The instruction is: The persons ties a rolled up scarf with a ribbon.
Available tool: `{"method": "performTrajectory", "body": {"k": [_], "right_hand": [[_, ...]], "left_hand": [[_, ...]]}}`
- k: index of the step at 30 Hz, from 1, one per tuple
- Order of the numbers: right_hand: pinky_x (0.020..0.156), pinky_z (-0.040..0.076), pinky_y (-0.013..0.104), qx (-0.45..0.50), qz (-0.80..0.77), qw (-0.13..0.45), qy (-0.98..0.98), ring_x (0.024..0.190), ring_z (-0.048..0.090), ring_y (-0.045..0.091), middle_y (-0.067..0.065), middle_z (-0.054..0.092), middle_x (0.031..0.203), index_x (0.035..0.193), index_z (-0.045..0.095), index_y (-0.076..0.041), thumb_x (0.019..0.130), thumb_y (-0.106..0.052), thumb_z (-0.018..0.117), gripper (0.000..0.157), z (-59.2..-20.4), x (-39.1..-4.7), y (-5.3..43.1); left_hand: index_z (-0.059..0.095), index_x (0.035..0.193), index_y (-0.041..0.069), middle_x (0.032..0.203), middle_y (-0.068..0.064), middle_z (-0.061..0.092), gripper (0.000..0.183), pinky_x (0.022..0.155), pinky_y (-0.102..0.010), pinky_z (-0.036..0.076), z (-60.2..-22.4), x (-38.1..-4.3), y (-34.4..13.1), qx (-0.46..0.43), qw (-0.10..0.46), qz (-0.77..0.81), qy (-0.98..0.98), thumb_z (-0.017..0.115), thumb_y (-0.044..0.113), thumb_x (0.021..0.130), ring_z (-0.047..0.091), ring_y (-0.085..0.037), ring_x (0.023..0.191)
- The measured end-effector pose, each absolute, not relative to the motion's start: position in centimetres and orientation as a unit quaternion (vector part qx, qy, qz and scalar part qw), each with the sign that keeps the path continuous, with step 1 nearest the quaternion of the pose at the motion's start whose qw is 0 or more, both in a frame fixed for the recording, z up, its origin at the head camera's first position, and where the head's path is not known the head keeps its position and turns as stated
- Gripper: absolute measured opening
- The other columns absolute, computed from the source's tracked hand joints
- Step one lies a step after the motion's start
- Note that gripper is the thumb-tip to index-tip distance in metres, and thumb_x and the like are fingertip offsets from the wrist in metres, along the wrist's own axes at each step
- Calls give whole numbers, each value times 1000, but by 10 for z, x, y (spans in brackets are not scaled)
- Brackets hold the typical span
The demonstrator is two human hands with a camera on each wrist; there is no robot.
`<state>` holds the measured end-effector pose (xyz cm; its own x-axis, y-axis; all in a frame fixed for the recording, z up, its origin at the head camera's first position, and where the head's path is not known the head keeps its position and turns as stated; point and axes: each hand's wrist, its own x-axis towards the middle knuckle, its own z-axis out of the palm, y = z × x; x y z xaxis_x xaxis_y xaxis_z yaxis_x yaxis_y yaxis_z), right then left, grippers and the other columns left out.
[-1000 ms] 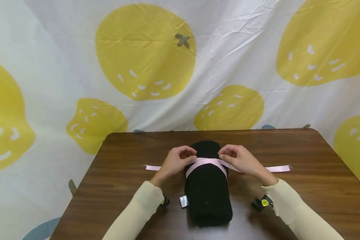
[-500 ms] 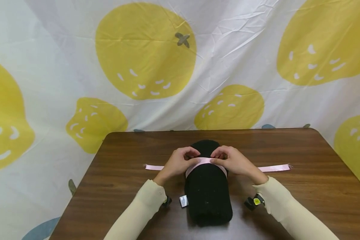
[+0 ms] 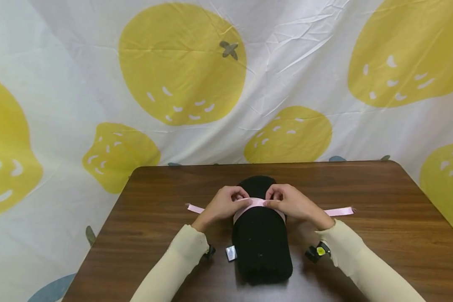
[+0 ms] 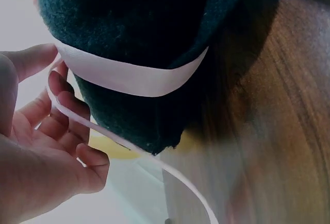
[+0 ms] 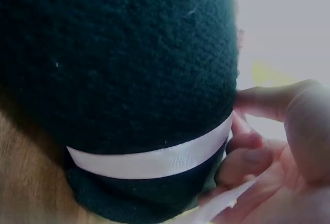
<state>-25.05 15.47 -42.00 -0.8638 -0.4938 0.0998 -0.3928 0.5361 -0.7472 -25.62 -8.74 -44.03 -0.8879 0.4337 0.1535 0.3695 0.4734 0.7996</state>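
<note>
A black fabric roll (image 3: 262, 247), fuzzy on the surface, lies lengthwise on the table. Pink ribbon (image 3: 256, 202) wraps around its far half. On top of the roll, my left hand (image 3: 223, 204) pinches the ribbon, thumb and fingertips at the band. Opposite it, my right hand (image 3: 291, 202) pinches the ribbon too, a short stretch showing between the thumbs. In the left wrist view, a loose ribbon tail runs from the fingers of the left hand (image 4: 46, 147) downward. The right wrist view shows another tail passing by the curled fingers of the right hand (image 5: 278, 162).
Ribbon ends rest on the brown wooden table (image 3: 162, 188) to either side of the arms. A white tag (image 3: 231, 253) sticks out from the roll's left side. Behind the table hangs a white cloth (image 3: 196, 147) printed with yellow fruit.
Both hands have come closer together over the roll, the right moving left and the left slightly right. Both loose ribbon ends on the table have slid inward.
</note>
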Motion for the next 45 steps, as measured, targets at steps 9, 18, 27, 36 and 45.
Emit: {"method": "performTrajectory", "body": {"k": [9,18,27,36,45], "right_hand": [[52,38,24,-279,-398,67,871,58,47,11,-2,51,69,96,59,-11,92,-24,71,18,-419,-253,153],[52,39,26,-256,-377,52,889,59,48,13,-2,52,68,83,64,-13,90,-27,72,18,-412,-253,150],[57,41,26,-260,-373,49,889,62,49,12,-3,54,69,77,63,-12,90,-21,73,18,-406,-252,152],[56,39,25,-282,-384,61,877,61,46,11,-5,50,64,80,63,-13,93,-21,69,17,-404,-253,161],[50,33,22,-273,-430,95,855,52,40,7,-5,46,58,86,65,-7,96,-17,66,14,-413,-253,173]], "left_hand": [[70,80,17,66,3,52,19,54,-24,41,-439,-258,-86,233,38,443,865,69,31,92,49,-10,62],[71,83,16,61,3,48,17,42,-24,35,-432,-257,-87,221,63,470,852,67,29,94,40,-10,45],[70,85,15,57,3,45,19,43,-24,35,-429,-255,-90,203,108,485,844,66,31,95,38,-9,43],[70,82,10,59,2,46,22,48,-26,34,-428,-253,-99,171,110,483,852,68,30,93,42,-13,55],[72,89,12,65,2,48,14,54,-24,37,-437,-252,-105,196,120,480,847,67,24,95,43,-12,60]]}}
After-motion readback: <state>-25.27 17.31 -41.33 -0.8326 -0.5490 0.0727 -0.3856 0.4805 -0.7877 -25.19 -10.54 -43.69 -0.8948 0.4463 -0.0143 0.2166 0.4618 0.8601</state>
